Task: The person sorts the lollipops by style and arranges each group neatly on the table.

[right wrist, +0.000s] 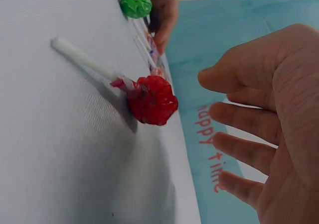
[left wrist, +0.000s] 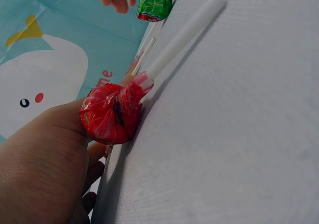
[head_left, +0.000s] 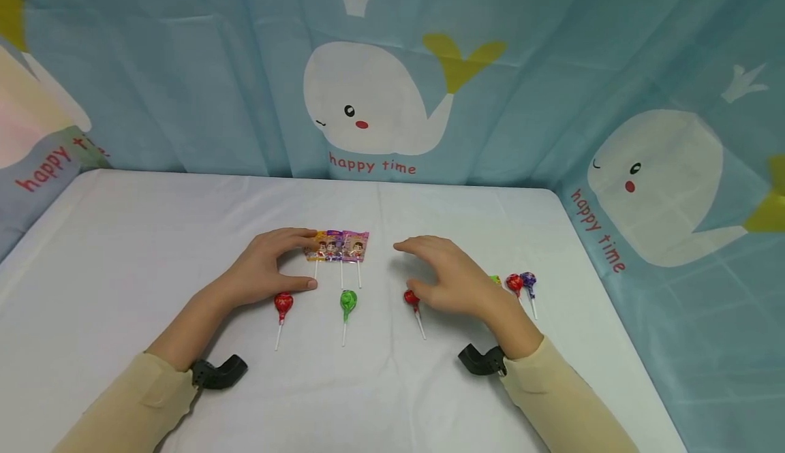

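Your left hand (head_left: 264,269) rests on the table (head_left: 122,248), fingertips touching the left edge of the flat pops (head_left: 337,245), three wrapped ones lying side by side w/ sticks pointing toward you. Thumb is spread below, near their sticks; fingers are only lightly bent, and from the head view I can't be sure they pinch the packet, it looks more like a touch.

Just below that hand lies a red pop (head_left: 283,303), stick toward you; in the left wrist view it sits right next to the heel of the hand (left wrist: 40,169). A green pop (head_left: 347,301) lies to its right, roughly mid-table between your hands.

Your right hand (head_left: 450,276) hovers, fingers spread & relaxed, holding nothing. A 2nd red pop (head_left: 411,298) lies just at its thumb side; the right wrist view shows that pop (right wrist: 151,100) on the cloth, clear of the fingers (right wrist: 249,152).

Right of that hand: a red & purple pair (head_left: 521,283) close together, plus a bit of green (head_left: 495,279) mostly hidden behind the hand.

Whale curtain (head_left: 374,99) at the back & right.
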A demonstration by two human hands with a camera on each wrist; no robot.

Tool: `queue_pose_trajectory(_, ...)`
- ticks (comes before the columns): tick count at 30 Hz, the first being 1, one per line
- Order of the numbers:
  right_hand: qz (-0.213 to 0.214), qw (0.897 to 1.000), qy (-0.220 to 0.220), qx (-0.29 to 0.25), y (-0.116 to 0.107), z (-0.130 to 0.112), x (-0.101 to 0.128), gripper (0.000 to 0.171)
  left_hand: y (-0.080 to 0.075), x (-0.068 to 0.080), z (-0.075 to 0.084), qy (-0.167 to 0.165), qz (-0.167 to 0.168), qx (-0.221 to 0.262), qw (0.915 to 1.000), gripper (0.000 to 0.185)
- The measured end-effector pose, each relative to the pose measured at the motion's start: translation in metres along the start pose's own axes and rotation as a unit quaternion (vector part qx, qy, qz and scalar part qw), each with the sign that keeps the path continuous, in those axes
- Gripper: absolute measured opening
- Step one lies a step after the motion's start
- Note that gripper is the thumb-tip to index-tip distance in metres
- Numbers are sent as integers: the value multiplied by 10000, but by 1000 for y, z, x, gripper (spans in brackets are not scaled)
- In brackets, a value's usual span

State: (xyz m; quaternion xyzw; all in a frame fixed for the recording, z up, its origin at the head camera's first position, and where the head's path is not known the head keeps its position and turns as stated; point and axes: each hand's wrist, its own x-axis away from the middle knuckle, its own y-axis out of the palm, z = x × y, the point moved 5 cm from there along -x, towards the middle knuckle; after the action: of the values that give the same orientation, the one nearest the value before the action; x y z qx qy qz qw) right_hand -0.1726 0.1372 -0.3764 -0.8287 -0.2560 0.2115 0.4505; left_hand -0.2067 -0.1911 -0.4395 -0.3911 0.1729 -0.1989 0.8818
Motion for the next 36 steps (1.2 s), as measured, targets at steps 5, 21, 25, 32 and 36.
queue_pose_trajectory(5,19,10000,68,32,-3,4,7,55,0,3,-1,-104,-17,-36,9999,66)
queue_pose_trajectory(21,249,9991,342,39,-16,23,38,54,0,4,-2,-64,13,-34,10000,65)
queue_pose_trajectory(25,333,9984,451,16,-21,30,49,54,1,2,-2,-64,8,-38,10000,66)
queue_pose_trajectory(32,438,9979,477,92,-25,40,64,53,1,0,-1,-108,-27,-38,9999,66)
queue_pose_trajectory(36,574,9972,480,60,-28,44,73,52,1,0,-1,-152,-45,-61,9999,66)
